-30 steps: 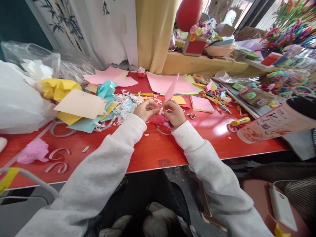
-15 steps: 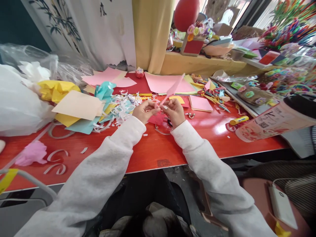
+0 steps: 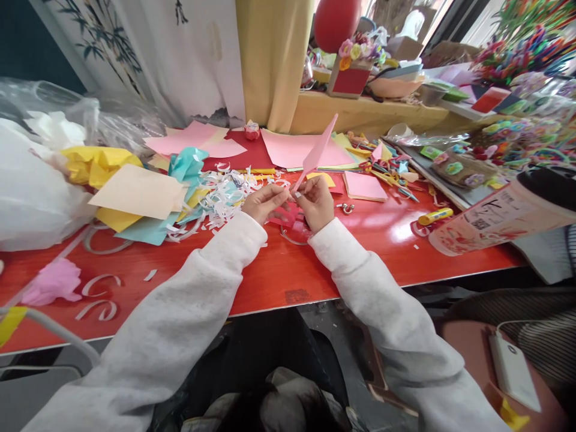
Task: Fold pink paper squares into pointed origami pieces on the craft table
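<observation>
A folded pink paper (image 3: 318, 151) stands up slantwise between my hands above the red table (image 3: 270, 276). My left hand (image 3: 266, 204) is closed, thumb and forefinger pinching at the paper's narrow lower end. From the other side my right hand (image 3: 317, 204) grips the same lower part, its fingers curled. The fingertips of both hands nearly meet, and the paper's very end is hidden among them. Beneath the hands lies a deep pink piece (image 3: 288, 216), partly covered by my right hand; its kind is unclear.
White shredded paper (image 3: 227, 195) and a cream sheet (image 3: 139, 192) lie left of my hands. To the right are a pink paper stack (image 3: 365, 186), a yellow glue stick (image 3: 435, 216) and a tilted cup (image 3: 490, 219). Large pink sheets (image 3: 288, 149) are behind.
The pink paper has turned and tilted between my fingers, its broad side showing differently. Both hands stay together in nearly the same place. The view has shifted slightly.
</observation>
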Action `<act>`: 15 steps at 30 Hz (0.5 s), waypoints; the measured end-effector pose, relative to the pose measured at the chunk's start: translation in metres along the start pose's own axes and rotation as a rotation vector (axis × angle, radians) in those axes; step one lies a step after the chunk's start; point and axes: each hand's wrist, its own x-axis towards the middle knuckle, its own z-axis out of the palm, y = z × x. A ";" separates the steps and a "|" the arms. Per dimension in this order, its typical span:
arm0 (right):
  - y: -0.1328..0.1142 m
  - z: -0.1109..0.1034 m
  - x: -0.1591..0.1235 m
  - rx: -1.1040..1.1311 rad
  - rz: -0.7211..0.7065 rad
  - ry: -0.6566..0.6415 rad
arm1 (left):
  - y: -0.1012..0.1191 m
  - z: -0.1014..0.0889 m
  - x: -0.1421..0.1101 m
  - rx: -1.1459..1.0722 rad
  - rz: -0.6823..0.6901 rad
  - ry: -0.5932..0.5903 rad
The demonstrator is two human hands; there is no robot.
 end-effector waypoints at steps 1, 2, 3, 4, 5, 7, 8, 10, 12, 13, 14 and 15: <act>0.000 0.000 0.000 0.000 0.014 -0.001 | 0.001 0.001 0.000 -0.012 -0.009 0.008; 0.000 0.001 -0.001 0.009 0.026 -0.007 | 0.001 0.001 -0.001 -0.020 -0.014 0.016; -0.001 0.001 -0.001 0.026 0.030 -0.017 | 0.002 0.002 -0.001 -0.026 -0.014 0.026; -0.001 0.002 -0.001 0.047 0.024 -0.027 | 0.001 0.002 -0.001 -0.034 -0.013 0.032; -0.001 0.002 -0.001 0.061 0.011 -0.036 | 0.001 0.002 -0.001 -0.044 -0.011 0.036; 0.001 0.002 0.000 0.053 -0.026 -0.049 | 0.000 0.002 -0.001 -0.064 -0.020 0.031; 0.002 0.002 0.001 0.037 -0.046 -0.050 | -0.001 0.002 -0.002 -0.073 -0.029 0.026; 0.005 0.000 0.003 -0.001 -0.089 -0.036 | -0.001 0.002 -0.002 -0.086 -0.052 0.014; 0.008 -0.003 0.005 -0.032 -0.130 -0.008 | 0.000 0.001 -0.002 -0.108 -0.067 0.012; 0.009 -0.004 0.005 -0.049 -0.145 0.005 | 0.001 0.001 -0.002 -0.124 -0.074 0.011; 0.009 -0.004 0.006 -0.072 -0.157 0.017 | 0.001 0.001 -0.001 -0.142 -0.085 0.008; 0.008 -0.005 0.005 -0.097 -0.167 0.026 | 0.002 0.000 -0.001 -0.160 -0.097 0.003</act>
